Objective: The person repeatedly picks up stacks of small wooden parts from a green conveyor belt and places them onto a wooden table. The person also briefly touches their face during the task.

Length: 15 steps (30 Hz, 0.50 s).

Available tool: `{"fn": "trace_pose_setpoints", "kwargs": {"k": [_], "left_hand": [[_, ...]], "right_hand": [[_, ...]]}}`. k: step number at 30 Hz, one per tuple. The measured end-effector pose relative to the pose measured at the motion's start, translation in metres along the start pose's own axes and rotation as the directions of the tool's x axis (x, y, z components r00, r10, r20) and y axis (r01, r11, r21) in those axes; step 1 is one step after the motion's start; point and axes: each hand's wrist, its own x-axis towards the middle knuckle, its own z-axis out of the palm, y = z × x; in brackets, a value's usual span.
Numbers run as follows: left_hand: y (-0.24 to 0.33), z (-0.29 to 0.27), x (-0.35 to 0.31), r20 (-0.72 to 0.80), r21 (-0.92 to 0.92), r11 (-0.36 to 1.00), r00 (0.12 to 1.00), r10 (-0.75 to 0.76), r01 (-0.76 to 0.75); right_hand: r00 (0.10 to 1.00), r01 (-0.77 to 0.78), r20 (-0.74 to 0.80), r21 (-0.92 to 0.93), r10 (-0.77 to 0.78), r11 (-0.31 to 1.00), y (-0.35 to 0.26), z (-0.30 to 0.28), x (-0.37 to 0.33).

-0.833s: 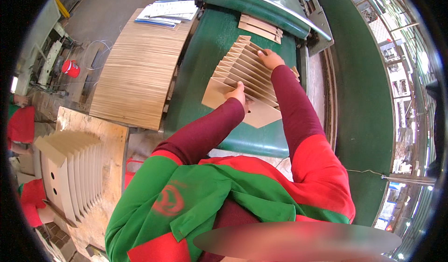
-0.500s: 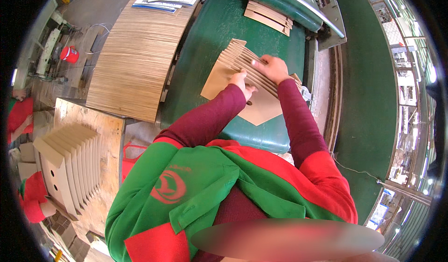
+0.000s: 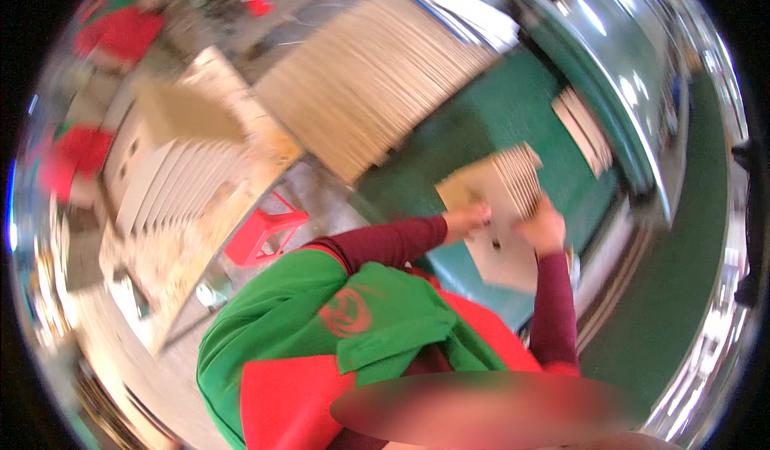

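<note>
A bundle of brown cardboard sheets (image 3: 520, 176), fanned like steps along its upper right edge, is tilted over the green conveyor belt (image 3: 501, 113). Its broad flat panel (image 3: 501, 257) has a small dark hole. My right hand (image 3: 545, 227) is closed on the right edge of the bundle, thumb over the face. On the opposite side my left hand (image 3: 465, 222) is closed at the panel's edge, thumb on top and other fingers hidden below. Motion blurs both hands somewhat.
A long row of packed cardboard (image 3: 361, 73) with papers (image 3: 473, 17) on it lies left of the belt. Farther left, a wooden table (image 3: 265, 133) carries standing cardboard dividers (image 3: 180, 185) beside a person's red sleeve (image 3: 80, 157). A red stool (image 3: 269, 229) and a machine roller (image 3: 593, 89) stand near.
My view has swung left, so the belt and bundle sit farther right in the picture. Both hands stay on the bundle, which is turned, and my left hand is now at its left side.
</note>
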Motion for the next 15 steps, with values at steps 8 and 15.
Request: {"fn": "trace_pose_setpoints", "kwargs": {"k": [8, 15], "left_hand": [[0.022, -0.136, -0.162, -0.382, 0.264, 0.944, 0.878, 0.29, -0.196], [-0.076, -0.256, -0.385, -0.829, 0.401, 0.706, 0.096, 0.551, -0.584]], "right_hand": [[0.99, -0.139, 0.051, 0.163, 0.133, 0.977, -0.01, 0.012, -0.022], [0.98, -0.005, -0.061, 0.944, 0.189, 0.33, -0.049, 0.026, -0.078]]}}
